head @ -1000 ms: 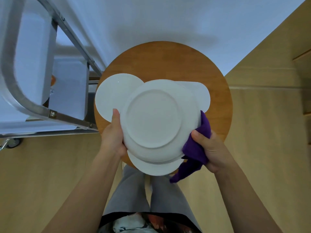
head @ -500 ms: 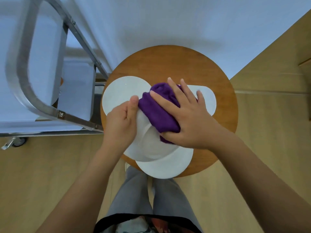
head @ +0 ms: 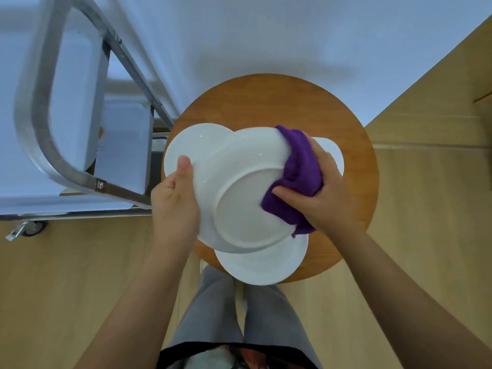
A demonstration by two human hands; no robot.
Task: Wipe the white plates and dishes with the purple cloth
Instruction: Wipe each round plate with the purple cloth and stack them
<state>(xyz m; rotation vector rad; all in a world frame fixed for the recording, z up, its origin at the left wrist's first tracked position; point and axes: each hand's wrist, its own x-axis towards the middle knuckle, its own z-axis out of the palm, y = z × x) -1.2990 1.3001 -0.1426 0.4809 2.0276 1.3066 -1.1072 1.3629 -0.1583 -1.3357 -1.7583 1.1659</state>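
While your left hand (head: pixel 174 201) grips the plate (head: pixel 239 193) by its left rim, thumb stretched up along the edge and fingers hidden behind it, your right hand (head: pixel 326 193) clutches the cloth (head: pixel 299 177), fingers curled over the wad and thumb pressing it to the plate's right side. You hold the plate tilted, underside up, over the round table (head: pixel 266 102). Three more white dishes lie on the table beneath: left (head: pixel 186 145), right (head: pixel 334 153) and near (head: pixel 266 267).
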